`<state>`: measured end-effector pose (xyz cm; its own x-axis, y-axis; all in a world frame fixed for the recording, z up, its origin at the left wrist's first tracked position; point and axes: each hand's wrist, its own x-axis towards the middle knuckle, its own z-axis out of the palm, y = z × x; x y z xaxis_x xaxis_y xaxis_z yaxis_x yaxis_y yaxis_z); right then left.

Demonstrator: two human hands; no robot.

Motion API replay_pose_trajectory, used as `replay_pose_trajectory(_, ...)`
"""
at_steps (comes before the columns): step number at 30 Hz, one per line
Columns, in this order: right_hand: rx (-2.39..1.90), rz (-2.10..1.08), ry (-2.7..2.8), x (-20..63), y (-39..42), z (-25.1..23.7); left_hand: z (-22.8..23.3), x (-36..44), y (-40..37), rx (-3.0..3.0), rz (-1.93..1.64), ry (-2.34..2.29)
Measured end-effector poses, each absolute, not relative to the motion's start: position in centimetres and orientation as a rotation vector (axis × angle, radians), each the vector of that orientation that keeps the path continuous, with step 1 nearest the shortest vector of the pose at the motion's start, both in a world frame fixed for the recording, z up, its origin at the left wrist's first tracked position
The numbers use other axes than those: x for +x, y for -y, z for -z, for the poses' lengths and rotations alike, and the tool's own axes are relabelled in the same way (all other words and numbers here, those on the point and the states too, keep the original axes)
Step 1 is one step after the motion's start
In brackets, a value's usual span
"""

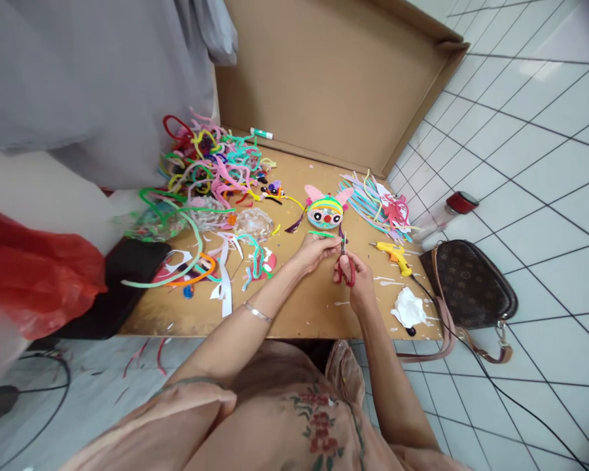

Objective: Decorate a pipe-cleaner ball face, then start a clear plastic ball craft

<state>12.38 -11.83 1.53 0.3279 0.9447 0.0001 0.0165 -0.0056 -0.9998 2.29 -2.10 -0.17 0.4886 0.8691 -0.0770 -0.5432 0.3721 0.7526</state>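
Note:
My left hand (317, 252) pinches a short green pipe cleaner (321, 233) over the middle of the table. In my right hand (358, 275) is a pair of scissors with red handles (346, 271), blades pointing up and away from me. The blades stand at the right end of the pipe cleaner, by my left fingertips; whether they touch it I cannot tell. Just beyond both hands lies a decorated animal face (325, 212) with pink ears, round black-and-white eyes, a red nose, striped yellow and green trim and dark tassels.
A tangled heap of pipe cleaners (211, 157) covers the back left, near a glue stick (262, 133). More pipe cleaners (373, 203) lie at right. A yellow glue gun (395, 255), crumpled white tissue (410, 307) and brown bag (471, 281) are rightmost. A cardboard panel (319, 78) stands behind.

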Motion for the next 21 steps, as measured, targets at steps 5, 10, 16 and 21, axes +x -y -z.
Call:
replay_pose_trajectory(5, -1.397, -0.894, 0.965, 12.6, 11.8, -1.2, 0.5, 2.5, 2.1, 0.758, -0.957, -0.510)
replay_pose_trajectory(10, -1.398, -0.886, 0.934, 12.6, 11.8, -1.1, 0.6, 2.6, 2.2, 0.766, -0.955, -0.505)
replay_pose_trajectory(16, -1.410, -0.859, 0.935, 12.7, 11.8, -0.5, 0.7, 2.6, 2.2, 0.771, -0.944, -0.498)
replay_pose_trajectory(21, -1.400, -0.804, 0.962, 12.5, 11.7, 0.0, 0.8, 2.7, 2.3, 0.768, -0.943, -0.497)
